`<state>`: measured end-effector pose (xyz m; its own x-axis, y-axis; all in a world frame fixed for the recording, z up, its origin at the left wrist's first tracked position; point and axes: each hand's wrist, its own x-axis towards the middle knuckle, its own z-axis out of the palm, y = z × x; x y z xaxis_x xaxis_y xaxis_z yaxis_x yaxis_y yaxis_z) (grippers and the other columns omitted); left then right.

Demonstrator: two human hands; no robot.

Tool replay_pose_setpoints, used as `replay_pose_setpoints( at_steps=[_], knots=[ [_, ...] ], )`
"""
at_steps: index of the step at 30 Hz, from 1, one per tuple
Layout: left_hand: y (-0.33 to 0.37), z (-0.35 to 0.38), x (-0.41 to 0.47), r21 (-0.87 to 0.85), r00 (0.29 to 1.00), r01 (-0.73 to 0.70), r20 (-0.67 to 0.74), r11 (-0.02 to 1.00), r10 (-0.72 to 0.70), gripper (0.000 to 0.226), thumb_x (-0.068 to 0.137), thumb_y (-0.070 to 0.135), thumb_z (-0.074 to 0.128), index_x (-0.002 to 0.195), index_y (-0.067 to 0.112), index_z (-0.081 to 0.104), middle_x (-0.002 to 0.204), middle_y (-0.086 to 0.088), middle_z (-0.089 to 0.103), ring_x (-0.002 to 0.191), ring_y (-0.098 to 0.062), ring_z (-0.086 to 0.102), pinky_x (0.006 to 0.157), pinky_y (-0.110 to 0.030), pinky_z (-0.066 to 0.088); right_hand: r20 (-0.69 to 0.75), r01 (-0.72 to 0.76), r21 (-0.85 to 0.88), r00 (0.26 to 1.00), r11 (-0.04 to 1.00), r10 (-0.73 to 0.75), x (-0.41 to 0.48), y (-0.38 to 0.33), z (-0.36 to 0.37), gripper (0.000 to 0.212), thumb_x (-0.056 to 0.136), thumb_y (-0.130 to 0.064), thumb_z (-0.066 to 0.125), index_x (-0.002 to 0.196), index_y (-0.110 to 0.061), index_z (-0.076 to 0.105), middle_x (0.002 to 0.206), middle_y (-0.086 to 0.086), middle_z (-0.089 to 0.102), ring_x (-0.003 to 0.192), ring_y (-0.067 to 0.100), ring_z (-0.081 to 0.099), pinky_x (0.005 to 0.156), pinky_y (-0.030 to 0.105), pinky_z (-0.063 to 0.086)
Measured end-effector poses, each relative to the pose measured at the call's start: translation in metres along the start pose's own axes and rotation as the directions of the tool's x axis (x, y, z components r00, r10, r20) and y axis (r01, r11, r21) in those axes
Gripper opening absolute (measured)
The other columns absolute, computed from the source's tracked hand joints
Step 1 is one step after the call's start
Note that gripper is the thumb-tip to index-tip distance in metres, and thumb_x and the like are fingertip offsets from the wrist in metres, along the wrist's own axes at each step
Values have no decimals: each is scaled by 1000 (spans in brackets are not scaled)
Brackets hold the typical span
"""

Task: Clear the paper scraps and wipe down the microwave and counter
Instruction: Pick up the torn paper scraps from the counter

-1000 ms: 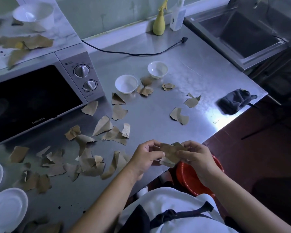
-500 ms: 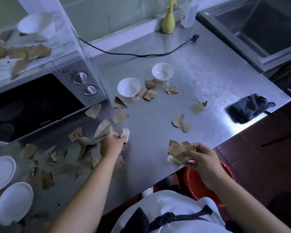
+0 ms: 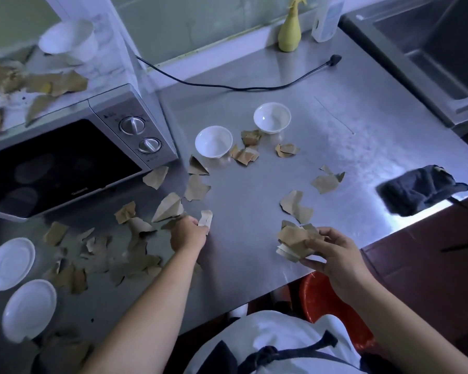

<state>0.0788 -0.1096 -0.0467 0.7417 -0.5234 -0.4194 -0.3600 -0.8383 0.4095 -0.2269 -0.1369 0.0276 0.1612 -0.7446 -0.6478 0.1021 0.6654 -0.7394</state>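
left fingers [image 3: 197, 225]: curled round a small pale scrap [image 3: 206, 217], pinching it just in front of the microwave [image 3: 65, 157], dial side.
right fingers [image 3: 333, 234]: gripping the wad of scraps [image 3: 295, 238], low over the tabletop [image 3: 254, 201] edge, well right of the microwave.
what changed: a second ago I had both hands together on that wad. The left hand [image 3: 188, 234] has since gone out toward the microwave for the next piece, while the right hand [image 3: 338, 255] just kept hold.
loose scraps [image 3: 135, 255]: lots still in front of the microwave, and more on top of it.
my read: still mid-collecting, no wiping yet. The dark cloth [image 3: 419, 188] lies far right of the microwave, untouched.
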Motion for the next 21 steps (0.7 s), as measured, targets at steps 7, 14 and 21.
replay_pose_setpoints(
  at_steps=[7,14,21],
  knots=[
    [5,-6,-28,-252,977,-211,-70,944,200,17,81,9,71,76,23,62,78,4,69,76,-19,65,65,-26,51,46,-19,-17,999,1000,20,19,-11,10,15,87,9,63,89,-6,60,79,11,71,68,22,71,59,34,58],
    [6,-36,-80,-414,925,-360,-41,836,377,26,82,12,76,84,35,66,83,18,69,81,-3,65,73,-18,51,150,-119,-87,980,989,131,31,-9,44,14,89,7,64,84,-5,58,78,11,66,69,25,68,55,33,58],
    [11,-54,-107,-340,845,-531,-150,776,513,24,81,10,74,84,32,66,88,15,69,89,-12,63,81,-22,49,286,-128,-236,938,963,195,29,-7,82,13,90,9,59,91,-3,57,84,16,61,70,26,61,52,32,56]
  ],
)
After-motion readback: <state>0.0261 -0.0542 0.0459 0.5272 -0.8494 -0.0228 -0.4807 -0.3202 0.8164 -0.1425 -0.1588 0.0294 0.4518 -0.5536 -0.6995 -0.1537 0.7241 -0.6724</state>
